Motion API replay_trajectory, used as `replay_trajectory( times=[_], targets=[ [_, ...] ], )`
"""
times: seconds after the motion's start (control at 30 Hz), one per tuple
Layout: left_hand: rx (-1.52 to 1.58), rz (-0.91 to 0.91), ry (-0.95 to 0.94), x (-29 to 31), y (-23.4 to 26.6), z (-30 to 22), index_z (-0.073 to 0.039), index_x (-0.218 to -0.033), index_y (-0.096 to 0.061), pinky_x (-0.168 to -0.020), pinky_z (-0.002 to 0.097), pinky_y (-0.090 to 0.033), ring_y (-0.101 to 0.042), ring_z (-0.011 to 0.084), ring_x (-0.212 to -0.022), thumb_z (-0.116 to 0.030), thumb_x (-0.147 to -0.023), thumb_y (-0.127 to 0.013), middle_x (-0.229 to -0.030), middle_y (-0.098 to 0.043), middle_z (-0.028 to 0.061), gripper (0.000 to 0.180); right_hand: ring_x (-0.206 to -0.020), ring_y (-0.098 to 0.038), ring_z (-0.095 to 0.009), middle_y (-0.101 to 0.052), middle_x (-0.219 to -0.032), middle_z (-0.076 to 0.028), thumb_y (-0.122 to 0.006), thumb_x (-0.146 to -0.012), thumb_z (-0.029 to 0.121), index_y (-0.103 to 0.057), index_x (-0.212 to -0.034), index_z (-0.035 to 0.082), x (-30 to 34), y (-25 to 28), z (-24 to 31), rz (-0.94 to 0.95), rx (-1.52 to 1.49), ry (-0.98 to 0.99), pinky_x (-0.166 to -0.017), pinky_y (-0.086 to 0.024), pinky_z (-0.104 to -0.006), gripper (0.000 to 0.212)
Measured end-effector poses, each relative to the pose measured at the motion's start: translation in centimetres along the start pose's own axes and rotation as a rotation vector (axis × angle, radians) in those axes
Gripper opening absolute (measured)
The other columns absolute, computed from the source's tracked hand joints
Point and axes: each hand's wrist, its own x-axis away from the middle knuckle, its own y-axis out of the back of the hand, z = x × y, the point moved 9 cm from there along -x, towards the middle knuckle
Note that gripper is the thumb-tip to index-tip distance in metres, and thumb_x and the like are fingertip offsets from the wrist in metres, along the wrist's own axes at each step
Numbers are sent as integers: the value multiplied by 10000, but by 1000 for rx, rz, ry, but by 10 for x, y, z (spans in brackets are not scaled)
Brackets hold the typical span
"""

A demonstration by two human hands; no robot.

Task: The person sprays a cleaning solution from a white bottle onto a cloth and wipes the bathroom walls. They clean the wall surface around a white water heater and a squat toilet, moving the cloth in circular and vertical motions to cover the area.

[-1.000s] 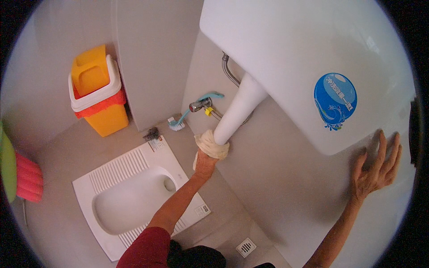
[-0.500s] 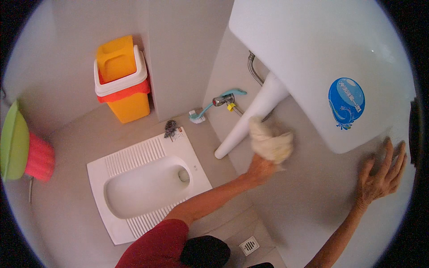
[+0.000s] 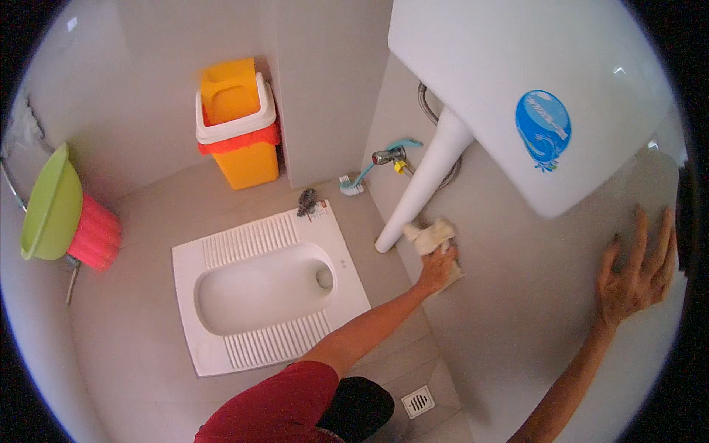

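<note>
My left hand (image 3: 441,269) is closed on a cream cloth (image 3: 430,235) and presses it to the grey tiled wall (image 3: 509,295), low down near the foot of a white pipe cover (image 3: 421,184). Part of the cloth bunches out beyond the fingers. Farther right, my right hand (image 3: 631,284) lies against the wall with fingers spread and nothing in it. Above it hangs a white cistern (image 3: 473,66) bearing a blue oval sticker (image 3: 543,125).
A white squat toilet (image 3: 188,310) is set in the floor. Behind it are a yellow bin (image 3: 247,164), a dark scouring pad (image 3: 307,201), a blue-handled brush (image 3: 353,184) and a metal valve (image 3: 388,156). A green basin (image 3: 55,207) and red bucket (image 3: 97,235) stand left; a drain (image 3: 419,402) is nearer.
My left hand has moved the cloth lower on the wall, toward the floor and the pipe cover's foot. My right hand stays spread on the wall. The view has shifted slightly.
</note>
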Motion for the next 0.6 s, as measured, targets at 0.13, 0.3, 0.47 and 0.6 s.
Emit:
replay_trajectory(
  times=[0.13,0.3,0.47,0.6],
  targets=[
    [758,354,847,65,-35,6,-38,-1389,-248,-1000,374,-317,-424,302,-1171,-260,-907,-474,-1258,-453,184,577,-1308,-355,-194,-401,-1426,-21,-630,-784,204,-549,-1260,250,31,-9,-21,110,36,-75,-1044,-285,-322,484],
    [596,369,389,72,-20,-51,-30,-1396,-223,-1023,401,-303,-382,304,-1222,-180,-897,-482,-1319,-404,189,582,-1303,-368,-186,-408,-1421,-10,-626,-784,195,-564,-1241,252,26,-10,-13,129,63,-168,-1066,-257,-325,465],
    [557,325,-176,57,-1,-165,-2,-1377,-279,-1087,385,-239,-285,374,-1299,-102,-855,-506,-1381,-309,232,578,-1254,-421,-217,-451,-1382,-32,-570,-814,216,-589,-1203,231,22,-7,-16,89,99,-70,-1032,-307,-348,390],
    [569,503,-253,35,15,-194,-10,-1360,-334,-1101,387,-228,-256,391,-1317,-83,-829,-527,-1390,-299,227,570,-1173,-506,-307,-513,-1321,-94,-450,-880,249,-623,-1152,181,15,-13,-5,98,211,17,-969,-403,-410,329]
  ],
)
